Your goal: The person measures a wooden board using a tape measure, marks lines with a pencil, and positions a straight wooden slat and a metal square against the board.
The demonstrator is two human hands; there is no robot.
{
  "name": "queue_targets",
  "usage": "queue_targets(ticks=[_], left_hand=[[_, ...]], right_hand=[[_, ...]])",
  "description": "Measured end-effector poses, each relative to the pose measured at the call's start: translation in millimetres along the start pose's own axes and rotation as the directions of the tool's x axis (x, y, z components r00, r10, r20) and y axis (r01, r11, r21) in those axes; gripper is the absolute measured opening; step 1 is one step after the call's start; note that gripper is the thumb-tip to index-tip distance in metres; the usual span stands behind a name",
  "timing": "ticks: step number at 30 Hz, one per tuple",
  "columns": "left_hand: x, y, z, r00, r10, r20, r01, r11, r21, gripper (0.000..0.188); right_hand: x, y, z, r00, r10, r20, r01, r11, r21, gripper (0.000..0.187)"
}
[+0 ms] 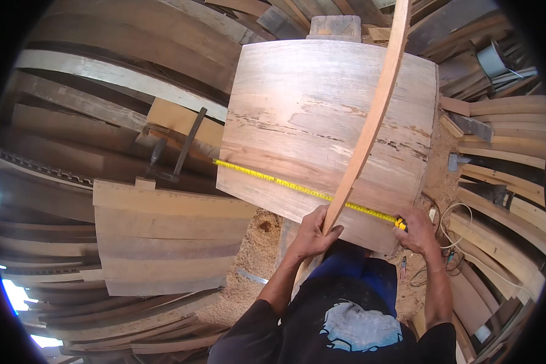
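In front of me lies a wide, pale wooden panel point(297, 97) with dark streaks in its grain. A long, narrow wooden strip point(370, 127) crosses it from the far edge toward my body. My left hand point(315, 233) is closed around the strip's near part, by the panel's front edge. A yellow tape measure point(273, 178) is drawn out across the panel, its end at the left edge, passing the strip. My right hand point(417, 230) grips the tape's case at the panel's right side; the fingers partly cover the case.
A clamp point(190, 141) stands left of the panel, near a smaller glued-up panel point(170, 236). Stacked boards point(503, 155) line the right side. A pale cable point(461, 212) and pliers point(403, 267) lie on the sawdust-covered floor point(249, 273). A wooden block point(335, 25) stands beyond the panel.
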State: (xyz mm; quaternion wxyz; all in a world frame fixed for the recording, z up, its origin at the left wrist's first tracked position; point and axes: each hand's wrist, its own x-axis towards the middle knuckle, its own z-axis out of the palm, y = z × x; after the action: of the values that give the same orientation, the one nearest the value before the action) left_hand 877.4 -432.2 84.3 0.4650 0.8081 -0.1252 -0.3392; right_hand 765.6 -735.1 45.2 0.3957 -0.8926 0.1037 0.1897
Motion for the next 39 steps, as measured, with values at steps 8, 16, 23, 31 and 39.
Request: queue_targets(ticks=[8, 16, 23, 31, 39], left_hand=[[-26, -17, 17, 0.992, 0.128, -0.010, -0.127, 0.991, 0.052, 0.052], [-30, -35, 12, 0.988, 0.153, 0.014, -0.153, 0.988, -0.033, 0.048], [-28, -34, 15, 0.992, 0.120, 0.044, -0.116, 0.991, -0.067, 0.048], [-24, -42, 15, 0.989, 0.140, 0.046, -0.138, 0.989, -0.053, 0.048], [-18, -43, 18, 0.993, 0.111, 0.050, -0.107, 0.991, -0.082, 0.048]], right_hand=[[-83, 24, 52, 0.997, 0.079, 0.011, -0.079, 0.997, 0.000, 0.036], [-130, 61, 50, 0.988, 0.148, -0.049, -0.151, 0.987, -0.061, 0.043], [-136, 61, 50, 0.983, 0.158, -0.092, -0.163, 0.985, -0.051, 0.046], [-133, 56, 46, 0.982, 0.184, -0.052, -0.187, 0.980, -0.070, 0.044], [-133, 56, 45, 0.982, 0.176, -0.070, -0.182, 0.980, -0.078, 0.044]])
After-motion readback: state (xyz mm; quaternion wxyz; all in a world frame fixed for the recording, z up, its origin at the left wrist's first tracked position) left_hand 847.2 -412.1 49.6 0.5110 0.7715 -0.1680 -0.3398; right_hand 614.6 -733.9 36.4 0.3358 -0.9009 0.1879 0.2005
